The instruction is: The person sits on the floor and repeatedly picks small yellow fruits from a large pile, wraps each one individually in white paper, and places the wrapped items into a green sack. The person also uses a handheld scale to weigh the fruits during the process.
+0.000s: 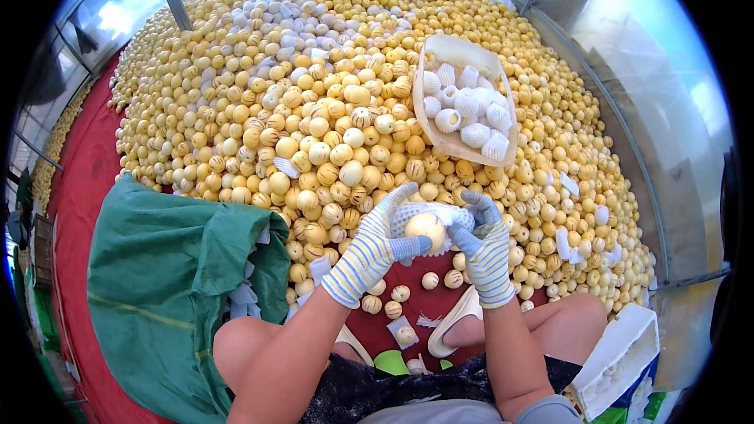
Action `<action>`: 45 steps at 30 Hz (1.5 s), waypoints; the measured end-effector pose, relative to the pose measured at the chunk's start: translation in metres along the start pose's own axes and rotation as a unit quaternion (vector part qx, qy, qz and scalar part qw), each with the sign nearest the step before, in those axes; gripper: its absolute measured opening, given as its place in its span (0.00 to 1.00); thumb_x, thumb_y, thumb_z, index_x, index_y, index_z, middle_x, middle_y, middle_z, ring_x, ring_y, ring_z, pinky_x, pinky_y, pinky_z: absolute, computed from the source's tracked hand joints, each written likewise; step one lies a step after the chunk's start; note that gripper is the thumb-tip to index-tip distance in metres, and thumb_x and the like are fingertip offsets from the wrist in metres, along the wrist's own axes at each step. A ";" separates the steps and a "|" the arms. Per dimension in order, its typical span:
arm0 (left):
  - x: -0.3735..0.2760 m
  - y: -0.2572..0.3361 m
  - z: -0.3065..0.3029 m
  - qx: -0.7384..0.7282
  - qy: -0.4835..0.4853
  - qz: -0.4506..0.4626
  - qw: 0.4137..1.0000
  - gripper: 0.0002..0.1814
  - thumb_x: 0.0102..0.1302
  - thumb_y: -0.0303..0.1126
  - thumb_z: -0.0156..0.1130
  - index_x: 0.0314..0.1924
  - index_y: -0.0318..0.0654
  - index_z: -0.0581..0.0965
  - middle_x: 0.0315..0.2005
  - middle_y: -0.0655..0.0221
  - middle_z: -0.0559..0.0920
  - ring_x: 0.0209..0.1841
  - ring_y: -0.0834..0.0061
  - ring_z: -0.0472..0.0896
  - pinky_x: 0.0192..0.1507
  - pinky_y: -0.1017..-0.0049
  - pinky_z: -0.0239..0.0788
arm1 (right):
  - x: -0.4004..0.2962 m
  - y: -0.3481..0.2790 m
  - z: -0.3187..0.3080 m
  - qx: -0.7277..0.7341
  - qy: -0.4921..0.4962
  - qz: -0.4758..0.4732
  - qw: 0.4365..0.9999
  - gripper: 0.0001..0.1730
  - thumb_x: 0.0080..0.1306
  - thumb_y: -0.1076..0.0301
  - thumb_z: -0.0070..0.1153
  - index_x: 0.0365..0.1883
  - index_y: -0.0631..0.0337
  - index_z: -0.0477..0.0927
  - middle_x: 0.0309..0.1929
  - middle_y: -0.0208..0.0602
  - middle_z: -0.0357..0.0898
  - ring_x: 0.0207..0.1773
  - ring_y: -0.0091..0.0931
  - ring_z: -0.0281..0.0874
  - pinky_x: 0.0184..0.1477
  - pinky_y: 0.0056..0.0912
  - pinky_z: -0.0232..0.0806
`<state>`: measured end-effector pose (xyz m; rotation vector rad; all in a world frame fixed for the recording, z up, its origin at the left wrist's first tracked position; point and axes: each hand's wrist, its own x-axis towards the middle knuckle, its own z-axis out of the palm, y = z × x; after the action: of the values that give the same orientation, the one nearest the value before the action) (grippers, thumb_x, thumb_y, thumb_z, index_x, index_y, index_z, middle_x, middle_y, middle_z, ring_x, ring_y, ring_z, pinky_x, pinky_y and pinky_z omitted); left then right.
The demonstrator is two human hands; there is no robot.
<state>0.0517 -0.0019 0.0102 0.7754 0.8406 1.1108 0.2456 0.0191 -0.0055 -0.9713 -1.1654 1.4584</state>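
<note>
My left hand (377,241), in a striped knit glove, grips a round, pale yellow pepino melon (425,232) low in front of me. A white foam net sleeve (439,212) lies behind and beside the fruit; how far it covers the melon I cannot tell. Its right end is pinched by my right hand (486,241), gloved the same way. Beyond both hands stands a translucent plastic tub (500,156), resting tilted on the heap and holding several melons in white foam sleeves (466,103).
A huge heap of pepino melons (318,153) spreads ahead. The green woven sack (165,282) on my left holds white foam sleeves (242,300). Loose melons (393,308) lie on red ground cloth (421,294) between my feet. A white foam box (618,359) sits at lower right.
</note>
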 end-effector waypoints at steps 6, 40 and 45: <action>0.016 -0.026 -0.025 0.070 0.070 0.019 0.995 0.47 0.51 0.24 0.73 0.70 0.35 0.59 0.54 0.60 0.75 0.51 0.71 0.78 0.49 0.75 0.75 | -0.012 -0.043 0.031 -0.292 -0.155 -0.153 0.931 0.34 0.55 0.74 0.68 0.61 0.59 0.72 0.56 0.42 0.75 0.54 0.33 0.78 0.55 0.35 0.71; -0.005 -0.039 0.005 0.203 0.060 -0.128 0.969 0.28 0.69 0.41 0.61 0.63 0.33 0.69 0.44 0.63 0.81 0.39 0.75 0.82 0.39 0.79 0.75 | -0.348 0.154 -0.502 0.127 0.697 0.241 0.663 0.26 0.68 0.52 0.56 0.59 0.53 0.69 0.40 0.43 0.78 0.35 0.37 0.79 0.40 0.48 0.77; -0.005 -0.019 0.009 0.190 0.053 -0.096 0.976 0.29 0.69 0.42 0.60 0.64 0.32 0.68 0.46 0.61 0.81 0.40 0.74 0.83 0.41 0.79 0.77 | -0.292 0.092 -0.545 0.143 0.569 0.044 0.808 0.09 0.64 0.61 0.58 0.28 0.49 0.72 0.21 0.27 0.73 0.20 0.25 0.70 0.24 0.29 0.68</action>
<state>0.0672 -0.0123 -0.0009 0.9331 1.2141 0.8346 0.8037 -0.1732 -0.2117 -1.3717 -0.0060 0.7756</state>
